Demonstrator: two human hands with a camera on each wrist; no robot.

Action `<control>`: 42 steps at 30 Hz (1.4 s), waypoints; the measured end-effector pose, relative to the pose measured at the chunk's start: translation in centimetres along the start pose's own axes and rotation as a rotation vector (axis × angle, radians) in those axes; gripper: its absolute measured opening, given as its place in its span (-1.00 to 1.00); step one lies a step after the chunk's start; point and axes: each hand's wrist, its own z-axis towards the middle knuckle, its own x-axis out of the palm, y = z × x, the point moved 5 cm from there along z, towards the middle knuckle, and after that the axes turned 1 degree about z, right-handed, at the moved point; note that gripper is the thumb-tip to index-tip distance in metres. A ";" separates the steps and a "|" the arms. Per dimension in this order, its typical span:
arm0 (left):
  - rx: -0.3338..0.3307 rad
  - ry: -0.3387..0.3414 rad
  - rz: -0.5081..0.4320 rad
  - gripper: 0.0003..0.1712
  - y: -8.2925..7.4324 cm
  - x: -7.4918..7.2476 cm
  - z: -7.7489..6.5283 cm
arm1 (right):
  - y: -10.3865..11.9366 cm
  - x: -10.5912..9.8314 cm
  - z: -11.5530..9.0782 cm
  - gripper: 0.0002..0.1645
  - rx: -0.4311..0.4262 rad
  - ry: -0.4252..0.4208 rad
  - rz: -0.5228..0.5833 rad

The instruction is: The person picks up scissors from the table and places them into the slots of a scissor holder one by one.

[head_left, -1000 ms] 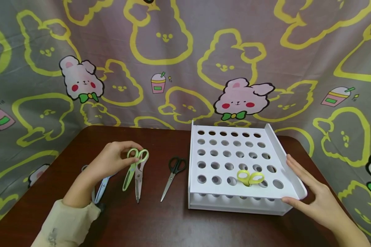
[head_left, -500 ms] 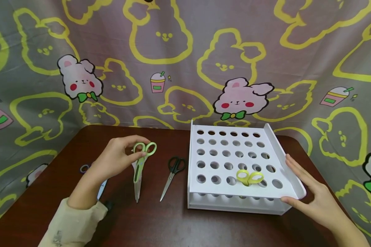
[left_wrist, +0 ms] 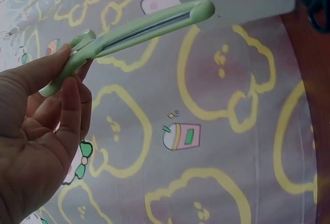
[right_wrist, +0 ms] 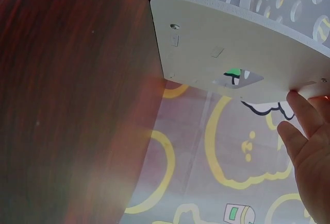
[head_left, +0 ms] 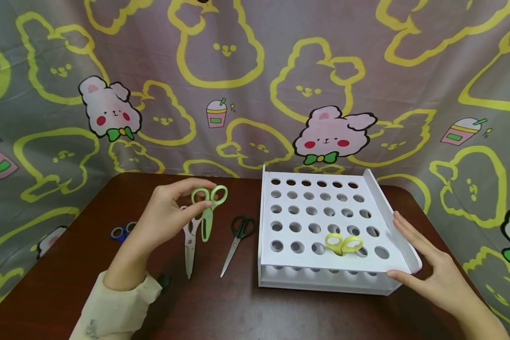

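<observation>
Left hand (head_left: 163,212) pinches green scissors (head_left: 208,222) by their handles (head_left: 219,203); right hand (head_left: 433,264), fingers apart, touches white rack (head_left: 308,261), likely to steady it.

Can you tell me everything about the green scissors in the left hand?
The pale green scissors look mostly plastic, with two ring handles, a rounded tip and a grey strip along the blades, which look closed. The left hand pinches them at the handles, and they seem lifted off the table. In the head view their tip points down, and they partly overlap the silver-bladed scissors, to the left of the black-handled scissors.
</observation>
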 end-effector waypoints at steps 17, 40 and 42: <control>0.114 -0.141 -0.254 -0.64 -3.3 1.7 1.8 | 0.2 0.1 -0.1 0.31 -0.035 -0.019 0.004; 0.279 -0.142 -0.486 -0.65 -6.3 6.5 3.1 | -0.2 0.2 -0.1 0.31 -0.005 -0.009 0.023; 0.289 -0.132 -0.498 -0.66 -6.5 7.1 3.1 | -0.3 0.2 -0.1 0.31 -0.004 -0.009 0.025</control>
